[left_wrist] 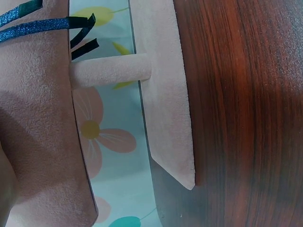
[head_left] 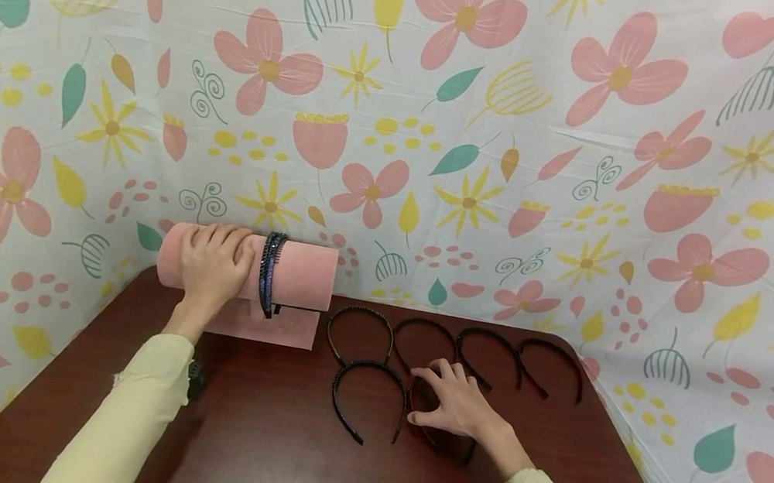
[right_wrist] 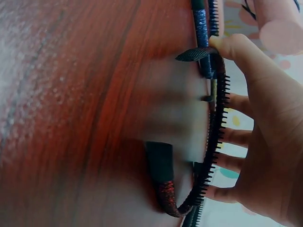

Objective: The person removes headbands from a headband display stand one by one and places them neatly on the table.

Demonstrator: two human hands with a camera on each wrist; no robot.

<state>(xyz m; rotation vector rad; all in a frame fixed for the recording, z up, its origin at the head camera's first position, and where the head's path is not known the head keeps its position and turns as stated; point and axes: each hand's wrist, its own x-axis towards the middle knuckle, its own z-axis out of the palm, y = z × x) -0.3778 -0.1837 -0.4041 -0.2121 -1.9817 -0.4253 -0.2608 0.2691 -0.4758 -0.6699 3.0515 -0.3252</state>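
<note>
My left hand (head_left: 215, 262) grips the left part of a pink plush headband stand (head_left: 303, 276), its fingers over the top of the roll. Dark headbands with glittery blue ends (head_left: 269, 273) hang round the roll, right of that hand. My right hand (head_left: 458, 405) is over the front row on the table. It holds a dark toothed headband (right_wrist: 218, 127) with a red glittery part near one end; the thumb is at one side and the fingers pass behind the band, which hides their tips. Beside it lies another black headband (head_left: 373, 366).
Behind the right hand, several dark headbands (head_left: 552, 347) lie in a back row on the brown table (head_left: 257, 431). The stand's flat pink base (left_wrist: 165, 109) rests near the table's back left edge. A flower-patterned curtain (head_left: 400, 103) rises behind the table.
</note>
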